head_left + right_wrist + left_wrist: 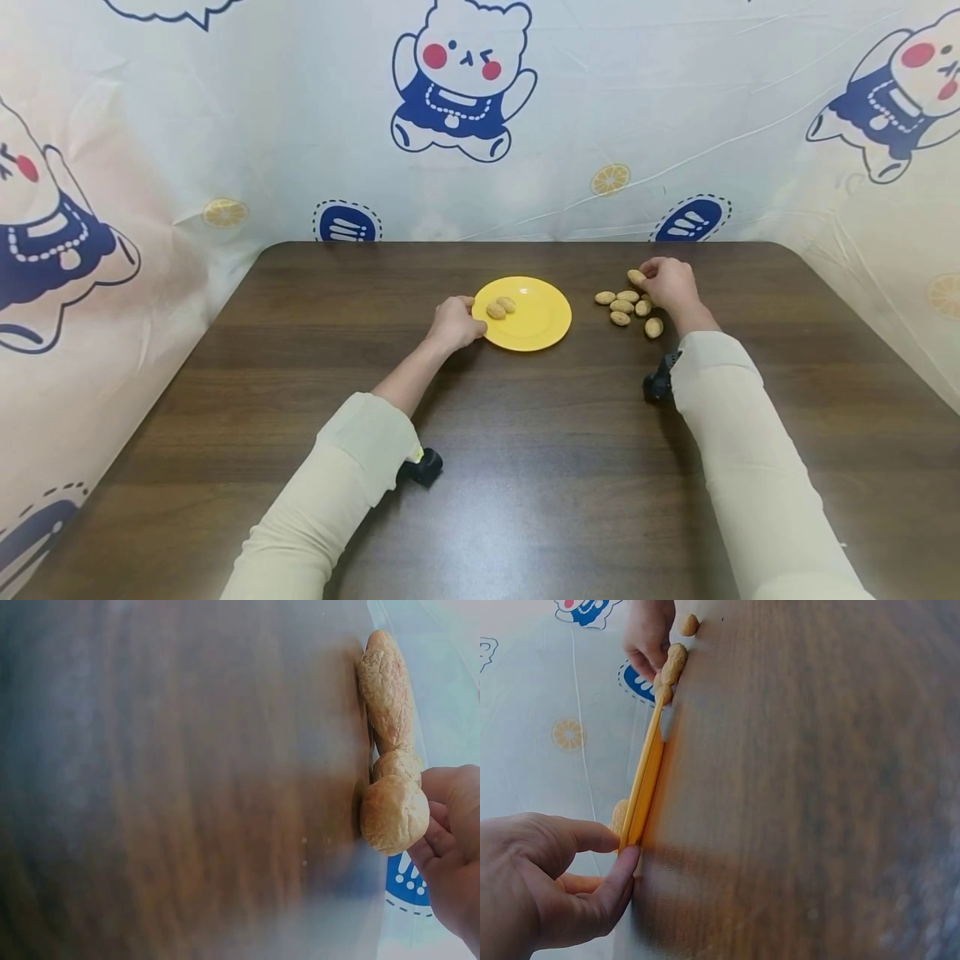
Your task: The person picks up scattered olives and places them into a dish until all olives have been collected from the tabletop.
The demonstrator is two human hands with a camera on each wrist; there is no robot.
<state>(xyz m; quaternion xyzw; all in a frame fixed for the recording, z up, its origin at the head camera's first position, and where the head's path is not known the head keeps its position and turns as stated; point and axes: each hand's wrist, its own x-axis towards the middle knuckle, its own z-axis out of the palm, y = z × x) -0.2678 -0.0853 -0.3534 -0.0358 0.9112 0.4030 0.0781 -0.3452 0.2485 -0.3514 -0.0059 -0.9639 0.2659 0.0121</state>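
Observation:
A round yellow plate (543,321) lies on the table with two peanuts in their shells (497,311) on its left half. My left hand (454,323) pinches the plate's left rim, one side above and one below in the left wrist view. To the right of the plate, several peanuts (621,306) lie in a loose group. Over the far side of that group, my right hand (672,285) holds one peanut (636,277) at its fingertips. In the right wrist view, nearer peanuts (394,815) partly cover the fingertips.
The dark wooden table (525,467) reaches back to a patterned cloth backdrop (300,125) with cartoon bears. Dark wrist cameras (427,468) hang beneath both sleeves, close above the tabletop.

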